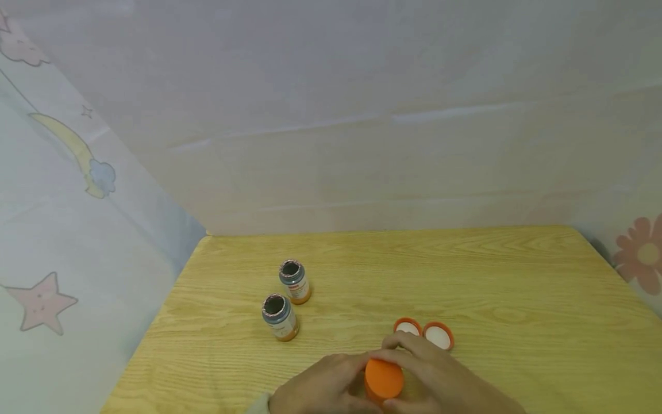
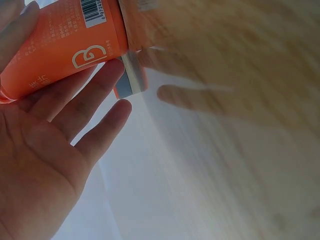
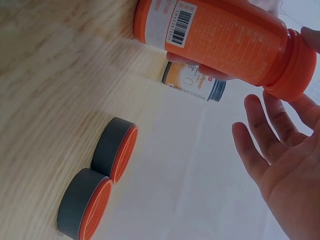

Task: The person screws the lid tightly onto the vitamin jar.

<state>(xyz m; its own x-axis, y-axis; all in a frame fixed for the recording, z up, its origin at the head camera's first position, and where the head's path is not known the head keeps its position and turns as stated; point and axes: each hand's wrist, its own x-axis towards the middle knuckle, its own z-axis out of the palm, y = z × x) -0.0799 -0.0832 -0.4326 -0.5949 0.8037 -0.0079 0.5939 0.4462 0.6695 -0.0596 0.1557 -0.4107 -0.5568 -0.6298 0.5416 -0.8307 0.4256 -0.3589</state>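
An orange bottle point(image 3: 225, 42) with a barcode label and an orange cap point(image 1: 384, 378) stands on the table between both hands. My left hand point(image 1: 326, 385) point(image 2: 55, 135) grips the bottle's body, fingers round its side. The right hand point(image 1: 439, 374) point(image 3: 290, 155) holds the cap at the bottle's top, with fingertips and thumb at its rim and the other fingers spread. In the right wrist view the cap point(image 3: 292, 67) sits on the bottle. The bottle's lower part is hidden from the head view.
Two uncapped jars point(image 1: 283, 329) point(image 1: 299, 289) with dark rims stand left of centre on the wooden table point(image 1: 491, 276). Two caps point(image 1: 438, 336) point(image 1: 407, 326) lie side by side just beyond the right hand, white inside up. Patterned cloth hangs behind and at the sides.
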